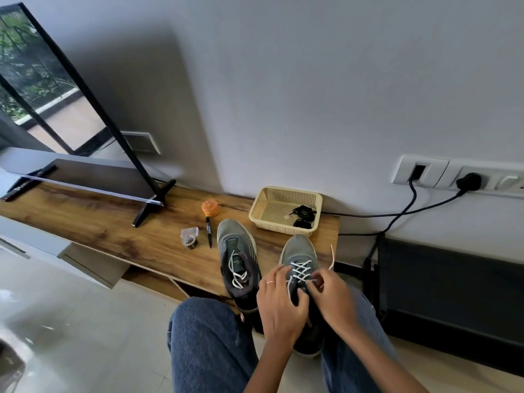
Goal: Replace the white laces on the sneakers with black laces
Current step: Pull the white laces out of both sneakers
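A shallow cream plastic mesh basket [265, 205] stood at the back of the wooden-topped low bench [113, 231], against the wall, and held two bundled black laces [304, 215] in its right half. In front of it two grey-green sneakers with dark heels stood side by side, toes toward the wall. The left sneaker [236, 251] had its white lace [236, 272] loosened. The right sneaker [300, 253] was still criss-crossed with a white lace [301, 269], one end trailing up past its right side. The left hand [279, 302], a ring on one finger, lay curled over that shoe's near opening, gripping it. The right hand [330, 296] pinched the lace at the top eyelets, fingers bent. Left of the shoes lay a black marker pen [209, 231], a small clear tape dispenser [189, 239] and an orange round jar [210, 208].
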{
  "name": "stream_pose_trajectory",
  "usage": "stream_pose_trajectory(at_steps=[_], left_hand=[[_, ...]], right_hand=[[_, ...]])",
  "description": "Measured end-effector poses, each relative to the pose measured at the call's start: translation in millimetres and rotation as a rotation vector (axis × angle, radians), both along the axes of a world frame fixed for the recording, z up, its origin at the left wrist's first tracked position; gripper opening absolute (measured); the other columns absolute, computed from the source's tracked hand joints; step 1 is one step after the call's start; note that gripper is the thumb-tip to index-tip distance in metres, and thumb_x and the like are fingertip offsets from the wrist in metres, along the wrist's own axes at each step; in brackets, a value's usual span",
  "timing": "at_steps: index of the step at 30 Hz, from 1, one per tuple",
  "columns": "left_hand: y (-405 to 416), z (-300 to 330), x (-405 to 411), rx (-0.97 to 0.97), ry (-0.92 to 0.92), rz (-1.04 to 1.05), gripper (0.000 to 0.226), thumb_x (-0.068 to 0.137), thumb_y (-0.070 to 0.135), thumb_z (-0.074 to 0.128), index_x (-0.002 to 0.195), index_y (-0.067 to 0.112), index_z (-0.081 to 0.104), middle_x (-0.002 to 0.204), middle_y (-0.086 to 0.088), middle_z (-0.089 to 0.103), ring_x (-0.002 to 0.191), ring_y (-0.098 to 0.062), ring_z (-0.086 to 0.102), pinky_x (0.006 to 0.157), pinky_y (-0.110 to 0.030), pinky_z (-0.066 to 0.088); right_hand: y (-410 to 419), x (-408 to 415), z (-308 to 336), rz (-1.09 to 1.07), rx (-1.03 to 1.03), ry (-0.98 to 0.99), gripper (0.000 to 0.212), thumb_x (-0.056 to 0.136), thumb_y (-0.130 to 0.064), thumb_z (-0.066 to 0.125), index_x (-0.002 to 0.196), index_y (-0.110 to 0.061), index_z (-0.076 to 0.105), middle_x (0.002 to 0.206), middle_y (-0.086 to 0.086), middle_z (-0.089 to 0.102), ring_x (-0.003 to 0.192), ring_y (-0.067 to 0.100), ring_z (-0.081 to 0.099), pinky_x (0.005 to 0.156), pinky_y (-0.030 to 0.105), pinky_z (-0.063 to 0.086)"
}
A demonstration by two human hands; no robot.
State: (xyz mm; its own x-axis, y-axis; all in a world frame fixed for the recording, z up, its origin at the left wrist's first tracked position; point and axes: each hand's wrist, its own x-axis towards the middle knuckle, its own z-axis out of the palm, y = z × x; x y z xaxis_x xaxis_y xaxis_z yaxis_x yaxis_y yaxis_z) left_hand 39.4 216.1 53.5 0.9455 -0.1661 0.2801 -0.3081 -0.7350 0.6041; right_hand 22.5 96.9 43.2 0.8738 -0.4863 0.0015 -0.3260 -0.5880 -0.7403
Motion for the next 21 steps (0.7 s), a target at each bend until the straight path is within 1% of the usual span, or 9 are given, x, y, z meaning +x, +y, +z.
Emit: stream_pose_trajectory(at_steps=[2,6,9,11,13,15,18,20,21], left_hand=[[-4.1,-4.0,8.2,0.116,-0.081,-0.081,0.035,0.078,0.035,0.05,0.108,0.026,0.066,0.11,0.012,0.064,0.107,-0.011,0.055,0.091,-0.025,0.036],[-11.8,-11.7,21.0,0.283,-0.151,-0.187,0.026,0.077,0.026,0.045,0.08,0.03,0.07,0.077,0.013,0.068,0.082,-0.01,0.063,0.088,-0.028,0.033],[-16.3,-11.7,29.8,0.416,-0.138,-0.195,0.009,0.067,0.023,0.073,0.066,0.029,0.067,0.06,0.011,0.062,0.068,-0.01,0.062,0.095,-0.033,0.041],[-18.9,-9.3,31.3,0.445,-0.088,-0.22,0.026,0.054,0.021,0.086,0.059,0.028,0.062,0.052,0.01,0.056,0.057,-0.01,0.058,0.099,-0.04,0.041],[-19.8,-7.8,32.5,0.422,-0.05,-0.195,0.029,0.056,0.019,0.086,0.059,0.026,0.058,0.049,0.009,0.053,0.049,-0.01,0.055,0.1,-0.044,0.041],[-20.1,-7.4,30.5,0.297,-0.028,-0.133,0.023,0.069,0.015,0.079,0.066,0.022,0.057,0.052,0.008,0.053,0.049,-0.012,0.054,0.099,-0.04,0.041],[-15.5,-0.3,26.3,-0.174,0.266,0.138,0.006,0.093,0.014,0.057,0.087,0.016,0.059,0.072,0.003,0.06,0.07,-0.019,0.059,0.081,-0.033,0.043],[-13.6,6.9,27.0,-0.453,0.45,0.4,0.005,0.095,0.014,0.054,0.092,0.014,0.058,0.078,0.003,0.059,0.077,-0.021,0.06,0.067,-0.032,0.04],[-12.9,8.8,27.2,-0.506,0.481,0.451,0.005,0.095,0.013,0.053,0.093,0.013,0.058,0.077,0.004,0.059,0.077,-0.021,0.06,0.065,-0.03,0.038]], right_hand=[[4.5,-3.7,-5.3,0.003,-0.009,0.007,0.014,0.085,-0.028,0.068,0.094,-0.018,0.062,0.085,-0.009,0.06,0.081,0.011,0.058,0.069,0.028,0.047],[3.8,-5.3,-6.8,0.013,-0.03,0.021,0.013,0.086,-0.024,0.068,0.095,-0.015,0.065,0.092,-0.002,0.066,0.087,0.016,0.061,0.071,0.027,0.046],[-0.2,-5.4,-7.5,0.008,-0.039,0.033,0.014,0.086,-0.024,0.069,0.096,-0.015,0.067,0.093,-0.002,0.068,0.088,0.016,0.063,0.073,0.029,0.049],[-0.7,-6.0,-8.4,-0.012,-0.032,0.034,0.012,0.086,-0.023,0.068,0.095,-0.016,0.067,0.092,-0.002,0.069,0.087,0.016,0.064,0.072,0.03,0.049],[1.3,-6.8,-8.2,-0.041,-0.025,0.032,0.009,0.087,-0.021,0.065,0.093,-0.015,0.067,0.09,-0.002,0.069,0.086,0.017,0.064,0.071,0.03,0.05],[3.0,-6.9,-6.7,-0.082,-0.017,0.037,0.008,0.088,-0.02,0.063,0.092,-0.014,0.067,0.088,-0.002,0.068,0.083,0.017,0.064,0.069,0.03,0.05],[1.7,-6.2,-7.5,-0.13,0.027,0.047,0.007,0.087,-0.018,0.063,0.091,-0.013,0.067,0.085,-0.001,0.069,0.081,0.017,0.065,0.068,0.031,0.051],[1.7,-5.8,-9.2,-0.128,0.047,0.058,0.004,0.086,-0.017,0.063,0.087,-0.014,0.066,0.081,0.0,0.068,0.079,0.017,0.064,0.066,0.031,0.05],[2.0,-5.8,-9.2,-0.124,0.048,0.06,0.004,0.086,-0.018,0.063,0.086,-0.014,0.065,0.08,-0.001,0.068,0.077,0.017,0.064,0.064,0.03,0.049]])
